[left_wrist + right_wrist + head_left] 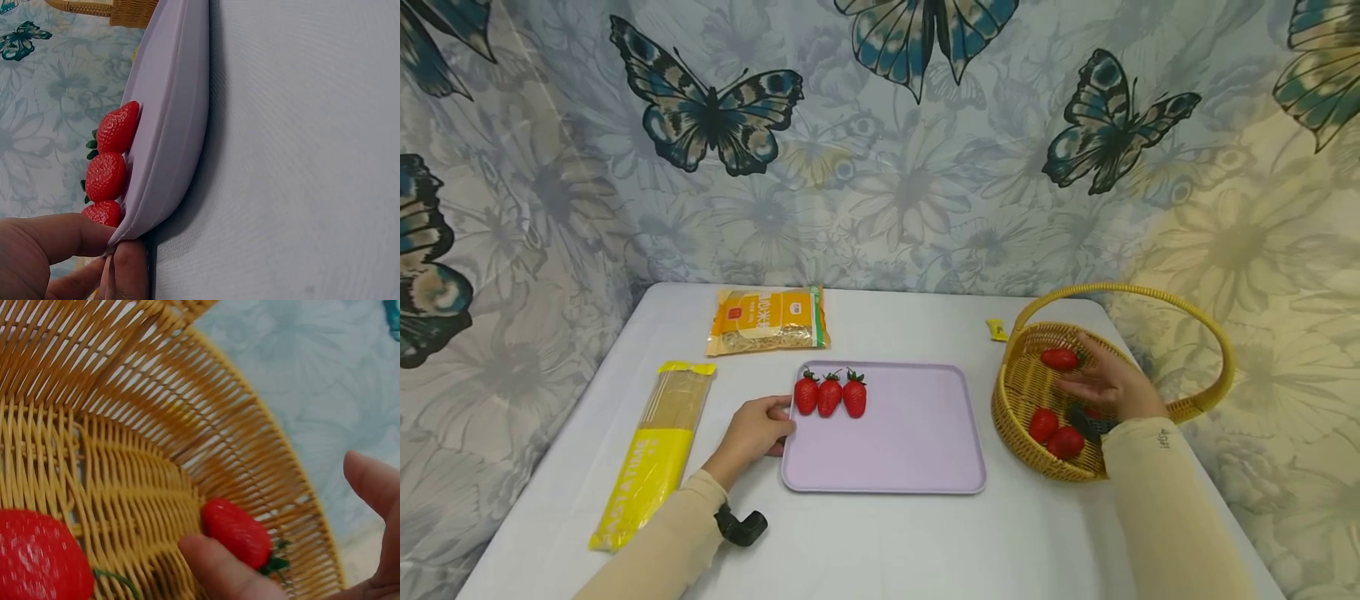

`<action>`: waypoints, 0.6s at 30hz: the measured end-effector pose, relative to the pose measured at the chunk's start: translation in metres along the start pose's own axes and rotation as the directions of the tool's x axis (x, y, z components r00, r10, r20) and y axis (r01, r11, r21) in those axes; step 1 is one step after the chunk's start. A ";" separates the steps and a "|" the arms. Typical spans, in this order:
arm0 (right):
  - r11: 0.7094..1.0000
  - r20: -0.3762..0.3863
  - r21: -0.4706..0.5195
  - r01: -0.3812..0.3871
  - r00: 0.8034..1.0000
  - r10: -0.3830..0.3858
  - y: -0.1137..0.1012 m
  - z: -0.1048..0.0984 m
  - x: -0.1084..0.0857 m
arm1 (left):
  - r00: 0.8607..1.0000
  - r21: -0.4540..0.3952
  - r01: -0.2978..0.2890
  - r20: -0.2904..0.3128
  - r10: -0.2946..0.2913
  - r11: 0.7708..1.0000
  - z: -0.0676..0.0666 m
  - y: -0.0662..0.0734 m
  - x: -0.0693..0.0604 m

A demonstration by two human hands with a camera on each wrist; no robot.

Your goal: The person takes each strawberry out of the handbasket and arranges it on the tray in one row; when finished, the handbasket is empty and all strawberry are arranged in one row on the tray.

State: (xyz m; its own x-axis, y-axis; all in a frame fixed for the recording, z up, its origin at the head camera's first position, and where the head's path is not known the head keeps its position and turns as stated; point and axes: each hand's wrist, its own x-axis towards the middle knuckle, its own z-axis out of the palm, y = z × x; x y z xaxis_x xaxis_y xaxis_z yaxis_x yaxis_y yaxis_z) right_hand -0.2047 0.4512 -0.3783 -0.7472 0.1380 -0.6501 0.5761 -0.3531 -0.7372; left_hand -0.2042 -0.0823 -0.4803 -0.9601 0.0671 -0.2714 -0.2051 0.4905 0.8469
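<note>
Right hand [1112, 385] is hovering loose-fingered just right of that far, sideways strawberry [1059, 359], left hand [756, 433] is pinching the tray [895, 450] lol.

Left forearm [655, 542] angled inward, left hand [754, 432] pinching with bent fingers [69, 236], right forearm [1172, 508] extended forward, right hand [1112, 387] with two digits [219, 569] spread apart, the others probably relaxed, hard to make out
</note>
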 end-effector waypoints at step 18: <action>0.992 -0.130 -0.111 -0.059 0.991 0.045 -0.012 0.020 0.048 | 1.000 -0.031 0.022 -0.007 -0.023 0.999 0.001 0.002 -0.001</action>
State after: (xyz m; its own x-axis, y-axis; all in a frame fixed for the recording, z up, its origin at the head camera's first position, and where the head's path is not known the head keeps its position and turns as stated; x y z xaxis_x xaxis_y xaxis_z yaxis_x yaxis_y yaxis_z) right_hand -0.2535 0.4435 -0.3971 -0.6714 0.2410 -0.7008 0.6527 -0.2555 -0.7132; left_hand -0.2040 -0.0808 -0.4787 -0.9566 0.0497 -0.2872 -0.2324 0.4651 0.8542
